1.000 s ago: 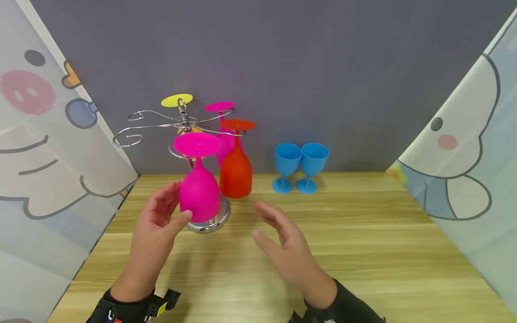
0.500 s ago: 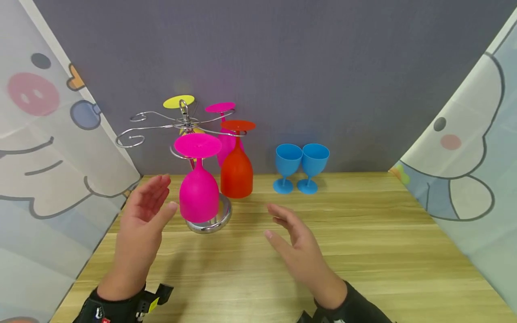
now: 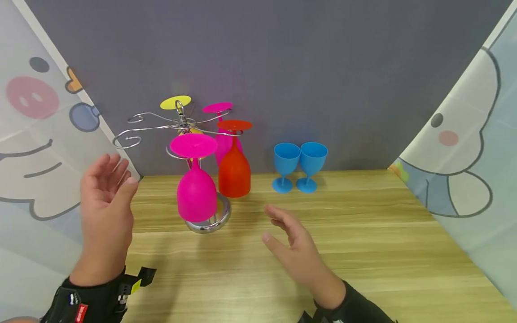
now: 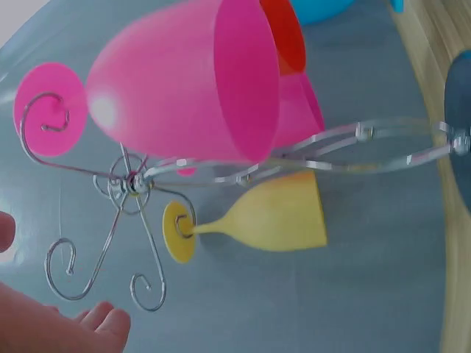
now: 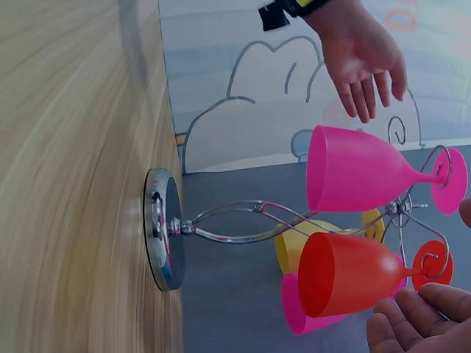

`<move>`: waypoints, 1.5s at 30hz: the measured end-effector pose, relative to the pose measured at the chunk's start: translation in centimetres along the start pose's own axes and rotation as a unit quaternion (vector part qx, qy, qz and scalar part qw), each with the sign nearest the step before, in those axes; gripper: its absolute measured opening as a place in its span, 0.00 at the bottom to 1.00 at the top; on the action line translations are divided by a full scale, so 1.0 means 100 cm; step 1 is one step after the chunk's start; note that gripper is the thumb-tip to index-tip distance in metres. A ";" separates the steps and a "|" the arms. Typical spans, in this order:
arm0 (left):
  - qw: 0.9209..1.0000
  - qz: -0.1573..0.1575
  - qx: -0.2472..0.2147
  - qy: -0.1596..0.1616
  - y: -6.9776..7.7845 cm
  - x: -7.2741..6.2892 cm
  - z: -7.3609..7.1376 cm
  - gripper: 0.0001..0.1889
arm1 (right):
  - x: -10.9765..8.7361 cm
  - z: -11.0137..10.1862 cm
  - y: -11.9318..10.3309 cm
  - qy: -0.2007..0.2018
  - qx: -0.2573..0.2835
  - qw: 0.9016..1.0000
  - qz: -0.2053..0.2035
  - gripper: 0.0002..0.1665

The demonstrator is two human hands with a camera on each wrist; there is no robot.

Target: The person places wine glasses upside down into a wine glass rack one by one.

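Note:
A chrome wine glass rack (image 3: 208, 228) carries upside-down plastic goblets hung by their feet. The pink goblet (image 3: 197, 195) hangs at the front, with an orange goblet (image 3: 234, 175) to its right. Behind them are another pink goblet (image 3: 218, 107) and a yellow goblet (image 4: 276, 213), partly hidden in the head view. My left hand (image 3: 106, 220) is raised left of the rack, fingers relaxed and holding nothing, near two bare curled hooks (image 3: 129, 141). To the right of the rack, my right hand (image 3: 299, 255) hovers over the table with fingers loosely extended, holding nothing.
Two blue goblets (image 3: 286, 159) stand upright side by side at the back of the wooden table (image 3: 383, 251), right of the rack. A grey panel (image 3: 323, 67) rises behind, and cartoon-printed panels (image 3: 448, 188) flank both sides.
My left hand has drawn away from the front pink goblet, moving left and up. My right hand has shifted slightly right. The goblets and rack stay where they were.

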State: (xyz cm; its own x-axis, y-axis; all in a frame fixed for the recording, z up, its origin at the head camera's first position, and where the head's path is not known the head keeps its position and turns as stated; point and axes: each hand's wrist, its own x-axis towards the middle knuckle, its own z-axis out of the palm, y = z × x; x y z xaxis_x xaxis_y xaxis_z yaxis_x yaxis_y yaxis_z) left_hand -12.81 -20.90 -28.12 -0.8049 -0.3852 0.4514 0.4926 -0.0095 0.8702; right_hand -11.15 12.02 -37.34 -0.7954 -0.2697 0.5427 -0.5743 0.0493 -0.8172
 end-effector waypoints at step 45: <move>0.942 0.143 0.303 0.034 0.002 0.063 -0.003 0.18 | 0.032 -0.074 0.040 0.013 -0.257 0.958 0.125 0.52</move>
State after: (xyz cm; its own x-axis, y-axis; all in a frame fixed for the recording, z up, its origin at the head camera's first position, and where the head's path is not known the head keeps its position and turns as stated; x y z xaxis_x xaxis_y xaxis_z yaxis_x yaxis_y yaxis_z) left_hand -17.69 -23.62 -25.16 -0.6351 -0.3504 0.6884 0.3897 0.6242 0.6772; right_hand -17.41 18.45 -37.46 -0.9215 -0.1633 0.3525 -0.3788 0.5784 -0.7225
